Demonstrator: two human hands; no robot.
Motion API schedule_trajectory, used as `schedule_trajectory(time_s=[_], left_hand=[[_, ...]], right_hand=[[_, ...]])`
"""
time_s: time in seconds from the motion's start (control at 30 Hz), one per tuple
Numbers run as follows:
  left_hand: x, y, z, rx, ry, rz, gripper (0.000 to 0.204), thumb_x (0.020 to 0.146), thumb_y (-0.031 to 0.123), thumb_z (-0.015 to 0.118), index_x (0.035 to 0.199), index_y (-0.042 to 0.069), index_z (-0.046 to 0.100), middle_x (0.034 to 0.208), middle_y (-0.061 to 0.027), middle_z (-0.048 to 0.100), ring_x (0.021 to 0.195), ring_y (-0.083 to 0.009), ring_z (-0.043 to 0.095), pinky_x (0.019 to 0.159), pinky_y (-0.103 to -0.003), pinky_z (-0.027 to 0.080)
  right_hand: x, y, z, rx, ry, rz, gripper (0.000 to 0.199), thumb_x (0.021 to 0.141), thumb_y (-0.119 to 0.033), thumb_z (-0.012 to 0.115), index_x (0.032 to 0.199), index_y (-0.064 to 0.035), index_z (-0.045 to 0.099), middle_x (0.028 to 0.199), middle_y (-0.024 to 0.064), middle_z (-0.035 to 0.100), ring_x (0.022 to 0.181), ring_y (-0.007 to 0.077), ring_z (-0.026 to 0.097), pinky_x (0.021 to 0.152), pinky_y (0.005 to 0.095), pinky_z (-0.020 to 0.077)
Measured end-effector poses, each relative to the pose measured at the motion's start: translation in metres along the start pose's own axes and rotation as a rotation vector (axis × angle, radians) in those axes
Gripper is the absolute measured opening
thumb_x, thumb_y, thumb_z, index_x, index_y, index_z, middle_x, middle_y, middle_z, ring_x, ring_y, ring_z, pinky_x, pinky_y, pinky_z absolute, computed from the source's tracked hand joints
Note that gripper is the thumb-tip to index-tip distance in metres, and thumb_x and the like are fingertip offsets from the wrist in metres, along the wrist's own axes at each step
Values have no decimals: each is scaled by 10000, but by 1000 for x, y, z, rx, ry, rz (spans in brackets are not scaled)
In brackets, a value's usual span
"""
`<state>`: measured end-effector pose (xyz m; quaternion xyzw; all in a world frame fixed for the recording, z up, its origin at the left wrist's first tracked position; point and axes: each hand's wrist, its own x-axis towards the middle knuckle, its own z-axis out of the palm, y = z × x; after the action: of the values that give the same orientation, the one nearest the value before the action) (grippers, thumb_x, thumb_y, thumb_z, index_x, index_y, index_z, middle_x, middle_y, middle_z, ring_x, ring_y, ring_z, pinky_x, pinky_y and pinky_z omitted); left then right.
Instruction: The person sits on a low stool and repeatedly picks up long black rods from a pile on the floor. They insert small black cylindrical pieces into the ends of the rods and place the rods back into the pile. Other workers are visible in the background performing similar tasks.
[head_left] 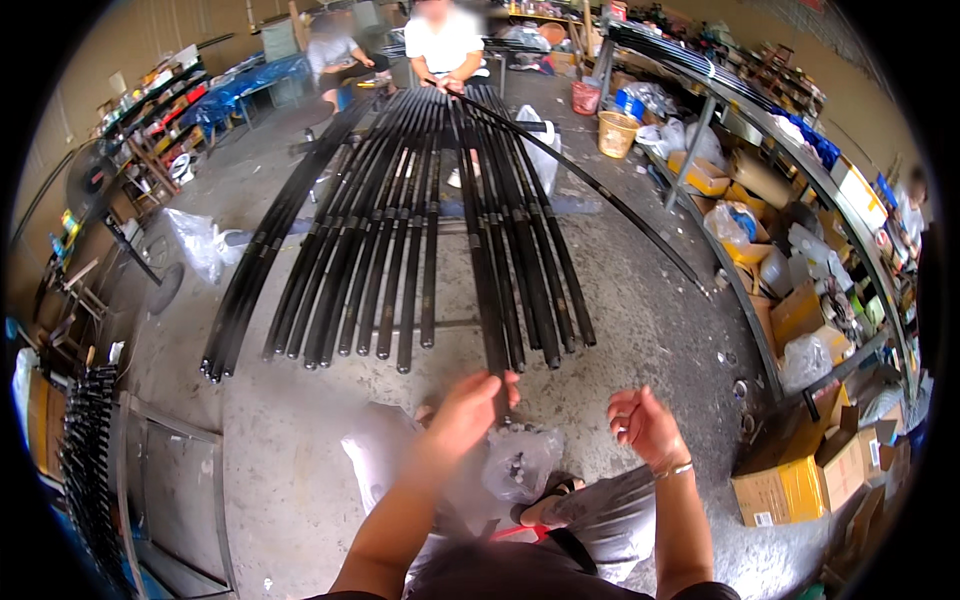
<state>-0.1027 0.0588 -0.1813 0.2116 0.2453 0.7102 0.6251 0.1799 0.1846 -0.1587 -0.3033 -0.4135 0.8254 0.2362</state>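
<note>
Long black poles [375, 260] lie side by side, fanning out toward me on a low rack, with small fittings on their near ends. My left hand [470, 408] is closed around the near end of one black pole [487, 310], which sticks out closer to me than its neighbours. Off to the right, my right hand [645, 428] hovers apart from the poles with loosely bent fingers; I see nothing in it. A clear plastic bag [522, 465] with small dark pieces lies between my legs, just below the held pole's end.
Across the rack a person in white [445, 45] handles the poles' far ends; another person [335, 55] sits to the left. One pole [610, 190] slants out right. Boxes [800, 465] and a loaded metal shelf [690, 150] line the right; a fan [90, 185] and metal frame [175, 430] stand left.
</note>
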Motion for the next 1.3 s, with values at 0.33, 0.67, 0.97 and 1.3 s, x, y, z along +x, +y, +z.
schedule_trajectory(time_s=[0.33, 0.67, 0.97, 1.3], left_hand=[[-11, 23, 21, 127, 62, -136, 304, 915, 251, 546, 1117, 23, 532, 904, -74, 584, 842, -147, 573, 704, -243, 493], [-11, 27, 28, 90, -22, -209, 295, 896, 270, 572, 1073, 37, 540, 932, -84, 590, 822, -187, 595, 685, -274, 505], [-11, 26, 19, 133, -19, -227, 234, 918, 253, 531, 1011, 39, 557, 886, -72, 589, 717, -126, 573, 503, -231, 451], [-10, 21, 13, 219, 122, -165, 228, 894, 215, 578, 1023, 28, 563, 886, -86, 596, 859, -177, 575, 739, -320, 489]], right_hand=[[18, 79, 161, 760, -467, 317, 612, 919, -536, 369, 1154, 4, 536, 870, 14, 527, 697, 129, 464, 505, 206, 411], [10, 73, 167, 1075, -451, 362, 409, 927, -407, 473, 1016, -9, 501, 721, -20, 372, 577, 52, 378, 416, 136, 353], [6, 61, 166, 636, -270, 345, 381, 919, -396, 502, 979, -21, 519, 679, -29, 375, 539, 63, 371, 448, 181, 324], [4, 69, 180, 518, -207, 351, 515, 948, -493, 353, 1009, -27, 564, 701, -4, 467, 597, 100, 410, 516, 201, 345]])
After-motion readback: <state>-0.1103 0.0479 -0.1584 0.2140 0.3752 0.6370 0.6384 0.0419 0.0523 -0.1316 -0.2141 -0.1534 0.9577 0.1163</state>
